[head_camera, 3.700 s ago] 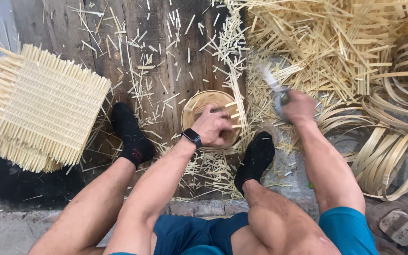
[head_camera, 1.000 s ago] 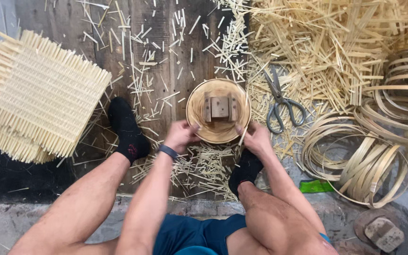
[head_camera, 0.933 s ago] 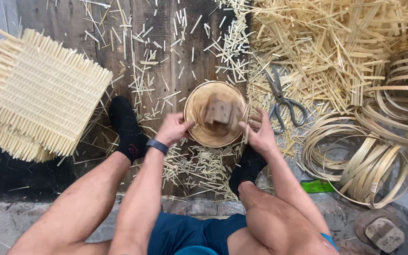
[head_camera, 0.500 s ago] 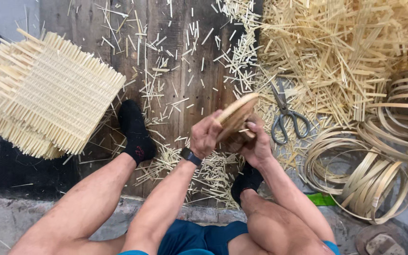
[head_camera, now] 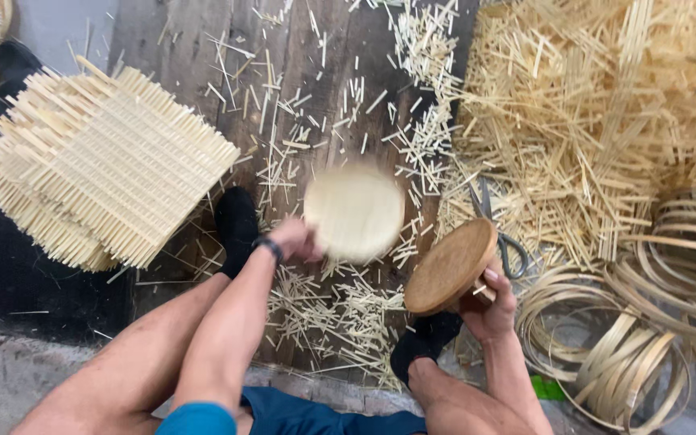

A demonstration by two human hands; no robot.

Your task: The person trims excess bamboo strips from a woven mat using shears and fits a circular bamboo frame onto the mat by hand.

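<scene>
My left hand (head_camera: 293,239) grips the edge of a pale round woven bamboo disc (head_camera: 354,212), blurred by motion, above the wooden floor. My right hand (head_camera: 489,306) holds a brown round wooden mould (head_camera: 449,267) tilted on edge, lower right of the disc. The two pieces are apart. A dark watch band is on my left wrist. My feet in black socks rest on the floor, one left of the disc and one under the mould.
A stack of square woven bamboo mats (head_camera: 98,165) lies at left. Scissors (head_camera: 497,229) lie right of the mould. Loose bamboo strips (head_camera: 598,105) pile up at upper right, coiled bamboo hoops (head_camera: 630,322) at lower right. Short offcuts litter the planks (head_camera: 316,105).
The disc and wooden mould, held together over my feet half a second ago, have come apart. My left hand swings the woven disc up and left; my right hand keeps the mould.
</scene>
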